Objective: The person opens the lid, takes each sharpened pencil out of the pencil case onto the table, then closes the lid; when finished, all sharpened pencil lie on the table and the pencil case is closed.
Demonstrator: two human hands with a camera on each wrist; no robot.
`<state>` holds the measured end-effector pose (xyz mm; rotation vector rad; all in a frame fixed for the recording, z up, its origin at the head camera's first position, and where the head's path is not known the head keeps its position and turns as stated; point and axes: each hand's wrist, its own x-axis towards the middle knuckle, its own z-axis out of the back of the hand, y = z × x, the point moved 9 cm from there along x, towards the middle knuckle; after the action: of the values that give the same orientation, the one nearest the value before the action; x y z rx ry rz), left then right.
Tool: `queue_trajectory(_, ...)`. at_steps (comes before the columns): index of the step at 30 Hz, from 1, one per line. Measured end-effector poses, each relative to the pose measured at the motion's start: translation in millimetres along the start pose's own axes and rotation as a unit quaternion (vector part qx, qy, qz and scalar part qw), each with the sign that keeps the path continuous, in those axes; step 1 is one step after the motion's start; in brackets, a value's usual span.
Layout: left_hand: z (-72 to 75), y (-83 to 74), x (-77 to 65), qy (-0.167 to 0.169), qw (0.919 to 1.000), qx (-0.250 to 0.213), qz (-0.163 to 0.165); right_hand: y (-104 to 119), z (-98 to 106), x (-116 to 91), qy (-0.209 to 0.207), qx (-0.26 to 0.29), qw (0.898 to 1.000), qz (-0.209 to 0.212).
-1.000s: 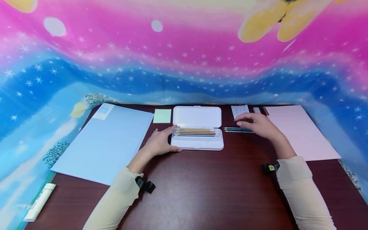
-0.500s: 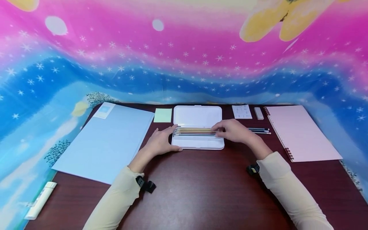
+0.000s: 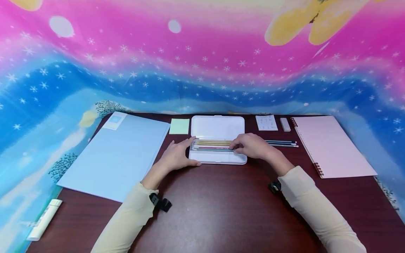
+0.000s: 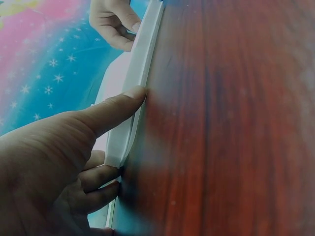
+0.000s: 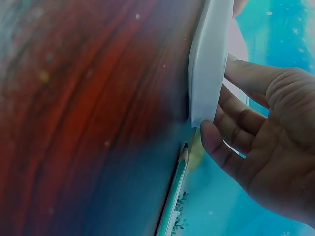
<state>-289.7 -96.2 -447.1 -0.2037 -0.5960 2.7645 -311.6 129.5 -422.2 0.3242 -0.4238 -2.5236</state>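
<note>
A white pencil case (image 3: 218, 159) lies with its lid raised in the head view, a row of pencils (image 3: 210, 143) inside. My left hand (image 3: 175, 155) holds the case at its left end, thumb on the front edge, fingers round the corner. Reaching in from the right, my right hand (image 3: 253, 146) has thumb and fingertips together at the right ends of the pencils, seeming to pinch some; its fingers hide those ends. In the right wrist view the case wall (image 5: 209, 69) covers the thumb's tip. Several dark green pencils (image 3: 281, 143) lie on the table behind that hand.
A blue folder (image 3: 117, 158) lies left, a pink spiral notebook (image 3: 335, 147) right. Green sticky notes (image 3: 179, 126), a small printed paper (image 3: 267, 123) and a white eraser (image 3: 285, 124) are along the back. A white tube-like object (image 3: 45, 219) sits at the left edge.
My right hand has moved left from over the table pencils into the case, its fingers closing at the pencils there, which have spread slightly. My left hand has stayed on the case.
</note>
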Motion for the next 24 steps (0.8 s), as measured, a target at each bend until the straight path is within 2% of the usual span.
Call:
queue_trajectory(6, 0.7, -0.2, -0.6, 0.001, 1.0, -0.001, 0.001, 4, -1, 1, 0.016, -0.024, 1.0, -0.007)
queue_trajectory(14, -0.2, -0.3, 0.1, 0.0, 1.0, -0.002, 0.0, 7, -4, 1, 0.035, -0.023, 0.999, -0.01)
queue_trajectory(19, -0.7, 1.0, 0.4, 0.001, 1.0, -0.001, 0.002, 2, -3, 0, 0.013, -0.016, 1.0, -0.008)
queue_trajectory(24, -0.4, -0.2, 0.4, 0.0, 1.0, 0.001, 0.0, -5, 6, -4, -0.035, 0.013, 0.999, -0.009)
